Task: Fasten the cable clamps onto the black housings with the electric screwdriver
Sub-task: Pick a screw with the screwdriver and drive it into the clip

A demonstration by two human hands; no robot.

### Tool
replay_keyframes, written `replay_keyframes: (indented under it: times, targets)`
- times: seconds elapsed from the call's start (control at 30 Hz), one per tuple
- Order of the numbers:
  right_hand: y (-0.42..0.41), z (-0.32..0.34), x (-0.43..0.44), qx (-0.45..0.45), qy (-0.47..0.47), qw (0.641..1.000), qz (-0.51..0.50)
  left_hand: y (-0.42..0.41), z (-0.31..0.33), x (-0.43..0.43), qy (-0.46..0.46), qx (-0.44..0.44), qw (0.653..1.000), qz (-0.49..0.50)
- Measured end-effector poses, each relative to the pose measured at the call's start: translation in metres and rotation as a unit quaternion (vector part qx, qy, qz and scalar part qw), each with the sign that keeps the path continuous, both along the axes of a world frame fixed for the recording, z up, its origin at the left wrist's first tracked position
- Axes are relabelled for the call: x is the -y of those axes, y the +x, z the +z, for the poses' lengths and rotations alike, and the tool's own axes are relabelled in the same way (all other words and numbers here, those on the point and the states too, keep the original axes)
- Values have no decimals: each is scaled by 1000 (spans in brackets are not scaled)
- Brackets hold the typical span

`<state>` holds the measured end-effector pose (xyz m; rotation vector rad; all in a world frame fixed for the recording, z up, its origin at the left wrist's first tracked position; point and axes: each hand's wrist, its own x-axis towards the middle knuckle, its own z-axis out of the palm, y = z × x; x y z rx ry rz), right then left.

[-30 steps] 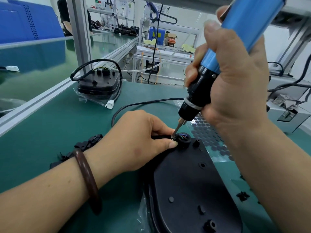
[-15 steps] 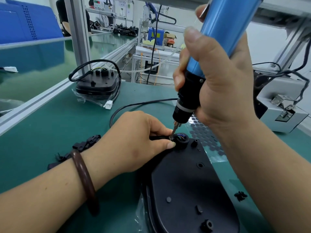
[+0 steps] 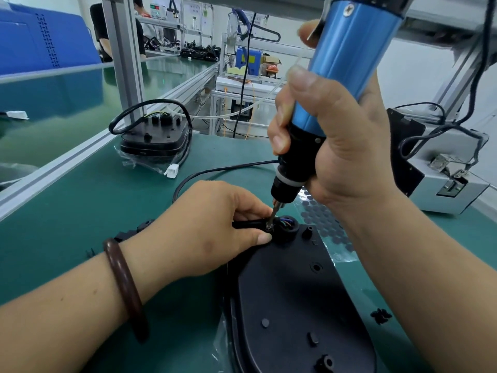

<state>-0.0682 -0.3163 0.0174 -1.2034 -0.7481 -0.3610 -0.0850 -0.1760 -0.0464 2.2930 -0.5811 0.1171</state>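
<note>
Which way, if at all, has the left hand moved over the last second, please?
No. The left hand still pinches the cable clamp just left of the round cable port on the black housing, with no visible shift against that port.

Bright, even light falls from overhead, and only soft shadows are cast on the green bench (image 3: 67,211) below the blue electric screwdriver (image 3: 347,63). Left of the screwdriver, pale glare is spread over the glossy conveyor surface (image 3: 53,103). The screwdriver's top is slightly blurred, and the aluminium post (image 3: 126,63) to its left is tilted by wide-angle distortion.
</note>
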Motion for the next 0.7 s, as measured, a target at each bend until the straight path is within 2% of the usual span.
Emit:
replay_keyframes:
  times: [0.17, 0.33, 0.57, 0.7]
  targets:
    - [5, 0, 1, -13, 2, 1000, 16, 8, 16, -8, 80, -26, 995, -54]
    - [8, -1, 3, -32, 7, 999, 28, 10, 22, 1, 195, 81, 976, -46]
    - [9, 0, 4, -21, -4, 998, 51, 3, 21, 8, 184, 128, 974, 11]
    - [11, 0, 4, -19, -4, 997, 68, 6, 23, 9, 177, 88, 980, 15]
